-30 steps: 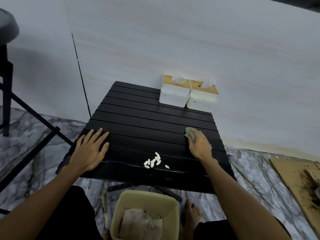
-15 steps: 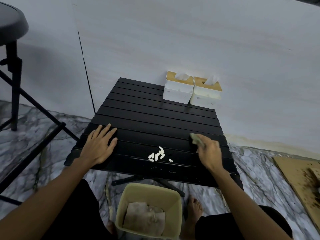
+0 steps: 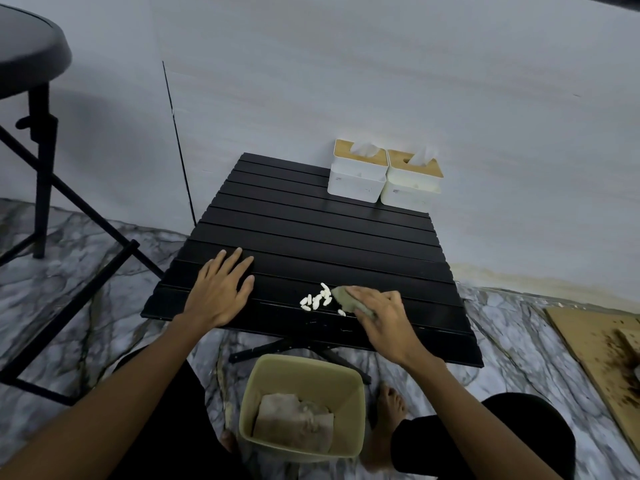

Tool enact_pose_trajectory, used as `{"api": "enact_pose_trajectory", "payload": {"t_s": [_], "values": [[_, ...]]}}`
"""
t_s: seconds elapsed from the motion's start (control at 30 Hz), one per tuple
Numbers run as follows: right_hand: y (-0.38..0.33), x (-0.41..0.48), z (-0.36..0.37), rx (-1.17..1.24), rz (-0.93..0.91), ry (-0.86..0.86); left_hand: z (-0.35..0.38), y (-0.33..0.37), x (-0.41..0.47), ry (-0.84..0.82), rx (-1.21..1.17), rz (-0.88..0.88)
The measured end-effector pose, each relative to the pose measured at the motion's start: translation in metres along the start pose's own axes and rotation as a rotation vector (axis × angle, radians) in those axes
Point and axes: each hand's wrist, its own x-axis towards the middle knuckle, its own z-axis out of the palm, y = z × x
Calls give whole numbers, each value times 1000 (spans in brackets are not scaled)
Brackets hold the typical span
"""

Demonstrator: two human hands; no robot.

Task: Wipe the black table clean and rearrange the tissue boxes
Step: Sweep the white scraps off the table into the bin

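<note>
**Crumbs at the near edge, cloth touching them from the right**

A small cluster of white crumbs [image 3: 317,299] is seen on the black slatted bench [image 3: 311,237], close to its near edge and about midway along it. The cluster's long axis runs slantwise, from near-left to far-right. A grey-green cloth [image 3: 346,299] is pressed to the slats just to the right of the cluster, its leading corner touching the crumbs. The cloth is gripped under the curled fingers of the right hand [image 3: 384,320], which is therefore the nearer hand; the crumbs lie to its left. The left hand [image 3: 221,292] is laid flat and open on the bench near the near-left corner, holding nothing, apart from the crumbs on their other side.

Directly below the near edge, on the marble floor, a beige bin [image 3: 304,407] stands open, slightly to the near side of the crumbs. Crumpled brownish paper or cloth is held in it; which of the two cannot be told. A sweep toward the near edge is judged to be what the next move calls for, and crumbs could be lost between the slats or beside the bin.

At the far-right corner, two white tissue boxes [image 3: 384,178] with wooden lids are set side by side, touching, against the wall; a tissue is seen standing out of each. They are well apart from both hands.
</note>
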Motion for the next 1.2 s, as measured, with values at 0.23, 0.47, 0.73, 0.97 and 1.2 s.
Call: {"api": "enact_pose_trajectory", "payload": {"t_s": [0.23,0.47,0.73,0.97,1.2], "values": [[50,-21,-36,-237,594,223,0,0,-2,4,-8,3],[-28,-25,13,-235,496,260,0,1,-2,3,-5,-11],[-45,-12,19,64,352,192,-1,1,-4,8,-11,-8],[18,37,0,-101,535,179,2,0,-5,23,13,0],[-12,62,23,1,114,-92,3,-1,-4,30,27,-2]]}}
